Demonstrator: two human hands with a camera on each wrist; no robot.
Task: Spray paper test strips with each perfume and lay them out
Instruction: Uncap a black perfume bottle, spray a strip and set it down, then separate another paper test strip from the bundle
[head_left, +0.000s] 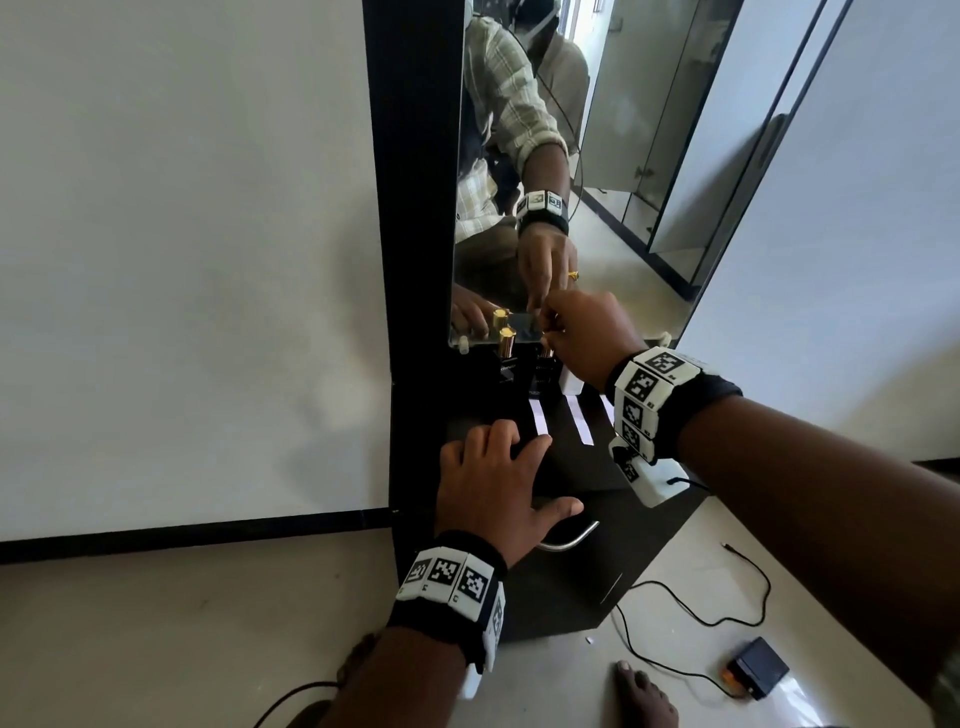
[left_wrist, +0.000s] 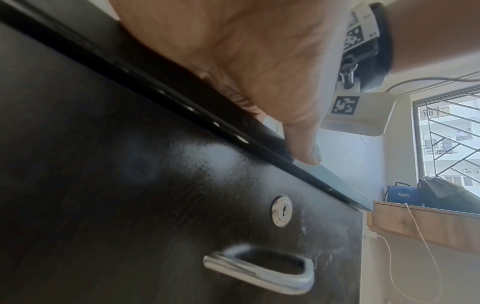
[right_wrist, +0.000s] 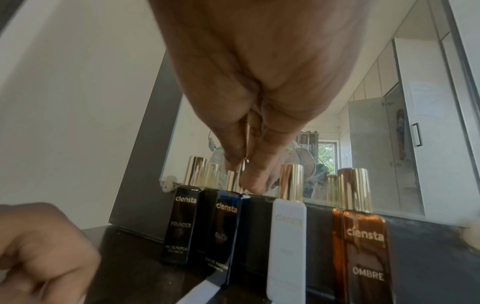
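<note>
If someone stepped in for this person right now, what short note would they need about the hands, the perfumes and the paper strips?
Left hand: flat, fingers spread, resting on the cabinet top, holding nothing.
Right hand: fingers pinching the gold cap of the second bottle from the left.
Bottles: four stand in a row against the mirror: Founder, the pinched one, a white one, Ombre.
Strips: three paper strips lie on the top in front of the bottles; whether they are sprayed cannot be told.
Left: apparently uncap, spray, lay out the rest.
</note>
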